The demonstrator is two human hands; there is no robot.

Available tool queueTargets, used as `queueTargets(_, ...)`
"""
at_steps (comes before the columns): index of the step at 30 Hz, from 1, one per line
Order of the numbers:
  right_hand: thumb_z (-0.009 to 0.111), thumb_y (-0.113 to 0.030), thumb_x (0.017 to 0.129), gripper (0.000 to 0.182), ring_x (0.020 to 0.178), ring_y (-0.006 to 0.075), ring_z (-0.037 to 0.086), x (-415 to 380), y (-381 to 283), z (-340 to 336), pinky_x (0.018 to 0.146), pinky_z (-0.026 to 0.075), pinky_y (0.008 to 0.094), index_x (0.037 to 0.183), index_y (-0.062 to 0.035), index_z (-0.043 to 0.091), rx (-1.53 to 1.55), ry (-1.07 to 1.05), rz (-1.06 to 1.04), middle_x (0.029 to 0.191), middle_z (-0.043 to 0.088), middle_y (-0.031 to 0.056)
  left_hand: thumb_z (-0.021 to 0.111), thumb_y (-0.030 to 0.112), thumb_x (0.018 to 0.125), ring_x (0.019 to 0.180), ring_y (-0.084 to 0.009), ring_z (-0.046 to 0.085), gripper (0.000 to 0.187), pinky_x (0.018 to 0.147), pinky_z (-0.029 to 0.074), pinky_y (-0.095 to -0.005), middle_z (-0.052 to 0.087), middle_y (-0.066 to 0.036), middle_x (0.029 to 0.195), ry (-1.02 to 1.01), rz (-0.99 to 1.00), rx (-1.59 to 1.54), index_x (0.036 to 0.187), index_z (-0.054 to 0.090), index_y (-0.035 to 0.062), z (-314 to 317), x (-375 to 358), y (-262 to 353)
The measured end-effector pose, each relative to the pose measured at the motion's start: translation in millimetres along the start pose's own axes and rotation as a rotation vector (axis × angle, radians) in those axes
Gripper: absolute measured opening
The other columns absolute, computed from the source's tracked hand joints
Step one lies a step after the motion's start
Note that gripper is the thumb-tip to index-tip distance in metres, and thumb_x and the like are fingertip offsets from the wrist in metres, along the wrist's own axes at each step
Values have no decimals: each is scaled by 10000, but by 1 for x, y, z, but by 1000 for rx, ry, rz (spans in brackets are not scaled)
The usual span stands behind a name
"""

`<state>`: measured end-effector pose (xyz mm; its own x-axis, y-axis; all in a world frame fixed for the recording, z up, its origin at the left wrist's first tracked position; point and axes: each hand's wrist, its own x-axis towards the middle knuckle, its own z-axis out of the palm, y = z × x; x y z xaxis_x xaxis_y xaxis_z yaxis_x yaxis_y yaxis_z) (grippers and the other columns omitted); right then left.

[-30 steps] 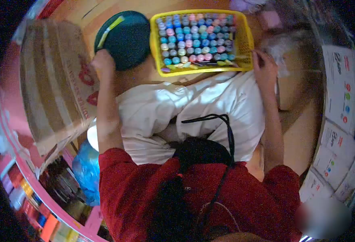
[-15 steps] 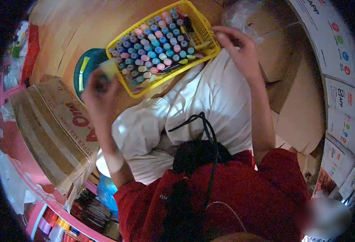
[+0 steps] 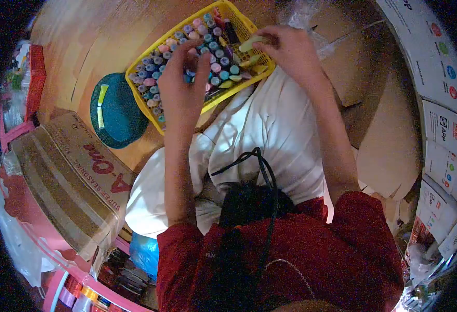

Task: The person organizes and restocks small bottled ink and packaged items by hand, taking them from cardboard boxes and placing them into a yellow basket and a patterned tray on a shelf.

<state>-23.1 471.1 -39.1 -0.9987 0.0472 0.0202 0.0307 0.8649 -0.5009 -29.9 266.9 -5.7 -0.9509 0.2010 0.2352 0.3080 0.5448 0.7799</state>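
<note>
A yellow plastic basket (image 3: 174, 35) is packed with markers standing upright, their blue, purple, pink and teal caps (image 3: 215, 46) facing me. Over the middle of these caps hovers my left hand (image 3: 182, 75), thumb and fingers apart, with nothing visible between them. My right hand (image 3: 289, 50) is at the basket's right end, thumb and fingers closed on a pale yellow-green marker (image 3: 250, 43) held above the rim. Several yellowish pieces and a black marker (image 3: 232, 31) lie or stand in that right end.
A round teal mesh container (image 3: 119, 122) with yellow-green markers (image 3: 101, 106) in it sits left of the basket. A cardboard box (image 3: 77, 171) stands at the left, flattened cardboard (image 3: 389, 140) lies at the right, and white printed cartons (image 3: 441, 125) line the right edge.
My left hand has moved right, from beside the teal container to over the markers. My right hand now shows a pale yellow-green marker in its fingers. The view has shifted slightly.
</note>
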Motion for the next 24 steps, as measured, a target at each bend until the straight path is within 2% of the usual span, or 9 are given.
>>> queueTargets(4, 563, -196, 748, 175, 733, 306, 617, 13, -4, 27, 661, 500, 435, 872, -105, 648, -198, 11, -97, 765, 625, 147, 564, 74, 797, 627, -148, 542, 163, 593, 423, -271, 571, -83, 703, -10, -42, -40, 957, 585, 46, -6, -19, -12)
queueTargets(6, 600, -231, 741, 200, 817, 300, 589, 18, -6, 32, 719, 484, 418, 895, -110, 640, -291, -73, -66, 833, 605, 140, 561, 71, 795, 622, -151, 533, 151, 591, 419, -269, 567, -80, 701, -16, 6, -31, 941, 592, 46, -8, -27, -20)
queueTargets(7, 618, -248, 737, 218, 859, 298, 576, 21, -7, 34, 748, 476, 409, 907, -113, 636, -340, -115, -52, 867, 595, 137, 561, 69, 793, 622, -154, 529, 145, 591, 417, -270, 566, -78, 700, -24, -45, -51, 932, 595, 47, -10, -30, -22)
queueTargets(9, 627, -258, 728, 223, 854, 301, 576, 25, -5, 38, 748, 473, 415, 898, -114, 634, -381, -184, -67, 867, 592, 147, 562, 67, 789, 620, -159, 521, 133, 591, 414, -271, 564, -73, 700, -39, -146, -91, 915, 602, 48, -12, -35, -24)
queueTargets(10, 631, -263, 724, 225, 852, 303, 577, 27, -4, 39, 748, 471, 417, 894, -115, 633, -401, -216, -75, 867, 590, 152, 552, 80, 810, 674, -141, 531, 137, 623, 425, -264, 581, -64, 755, -57, -139, -47, 935, 600, 48, -14, -37, -26)
queueTargets(12, 638, -276, 716, 243, 842, 308, 576, 23, -4, 37, 741, 468, 420, 885, -103, 633, -366, -207, -114, 850, 589, 158, 532, 107, 851, 782, -106, 551, 151, 686, 447, -251, 614, -46, 864, -95, -125, 44, 974, 595, 46, -19, -39, -32)
queueTargets(15, 646, -299, 707, 272, 825, 323, 572, 22, 0, 38, 738, 460, 423, 871, -83, 634, -356, -202, -151, 841, 588, 165, 524, 98, 853, 792, -119, 554, 140, 742, 434, -256, 617, -49, 872, -66, -137, -33, 953, 598, 33, -23, -38, -39)
queueTargets(18, 648, -321, 704, 308, 821, 336, 565, 24, -1, 35, 746, 451, 423, 878, -67, 635, -347, -269, -126, 836, 586, 173, 525, 63, 831, 660, -121, 527, 115, 595, 409, -255, 587, -63, 761, 24, -118, -29, 910, 605, 43, -29, -33, -28)
queueTargets(24, 634, -345, 717, 314, 832, 334, 561, 20, 1, 32, 761, 440, 422, 841, -57, 651, -249, -289, -110, 826, 587, 177, 513, 53, 839, 697, -131, 536, 126, 648, 424, -261, 596, -64, 799, 24, -78, -17, 924, 603, 31, -34, -35, -38)
